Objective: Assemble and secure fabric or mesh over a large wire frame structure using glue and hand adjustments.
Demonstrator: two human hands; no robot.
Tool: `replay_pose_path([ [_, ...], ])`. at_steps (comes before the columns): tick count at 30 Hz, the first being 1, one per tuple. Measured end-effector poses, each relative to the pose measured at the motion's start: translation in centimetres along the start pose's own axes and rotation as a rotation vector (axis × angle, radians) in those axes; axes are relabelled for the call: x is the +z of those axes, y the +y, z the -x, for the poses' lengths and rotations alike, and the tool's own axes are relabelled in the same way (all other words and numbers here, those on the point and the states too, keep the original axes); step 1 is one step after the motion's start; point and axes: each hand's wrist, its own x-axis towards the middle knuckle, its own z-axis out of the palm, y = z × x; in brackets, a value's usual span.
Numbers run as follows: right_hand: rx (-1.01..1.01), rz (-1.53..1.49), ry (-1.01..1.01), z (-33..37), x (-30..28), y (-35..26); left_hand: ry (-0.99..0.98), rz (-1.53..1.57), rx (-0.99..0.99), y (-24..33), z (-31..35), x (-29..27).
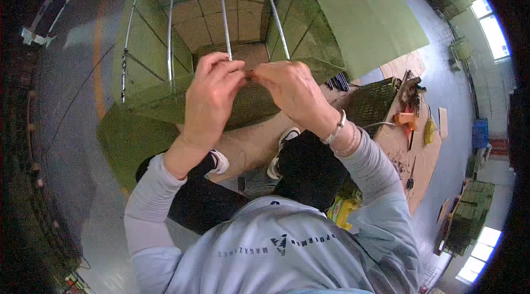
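In front of me stands a box-like frame with green see-through sides (309, 23) and several thin metal rods (225, 12) running along it. My left hand (212, 95) is raised at its near edge, fingers bent and pinched together close to the end of one rod. Beside it, my right hand (295, 89) is closed too, its fingertips almost meeting those of the left. Between the fingertips shows a small dark bit, too small to name. Green sheeting hangs just below both hands.
A flat green sheet (370, 29) lies on the floor at the far right. Right of me, a dark perforated crate (370, 101) stands by a wooden board (425, 167) bearing an orange tool (406, 120). A yellow packet (343, 212) lies by my right leg.
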Motion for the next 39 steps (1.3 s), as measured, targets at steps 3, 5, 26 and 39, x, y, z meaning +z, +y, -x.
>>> replay_pose_path([
  [3,0.015,-0.016,-0.098,-0.7,-1.2,0.3,-0.116,0.098,-0.06,-0.3,-1.2,-0.7],
  [5,-0.009,-0.018,-0.091,-1.4,-2.1,0.6,-0.218,0.161,-0.062,-0.4,-2.1,-0.7],
  [26,-0.287,0.328,0.122,6.9,-9.6,7.7,-0.04,-0.026,0.281,3.8,-2.3,4.6],
  [39,-0.44,0.281,-0.463,2.0,-12.9,8.8,-0.231,0.249,0.16,3.9,-4.7,4.0],
])
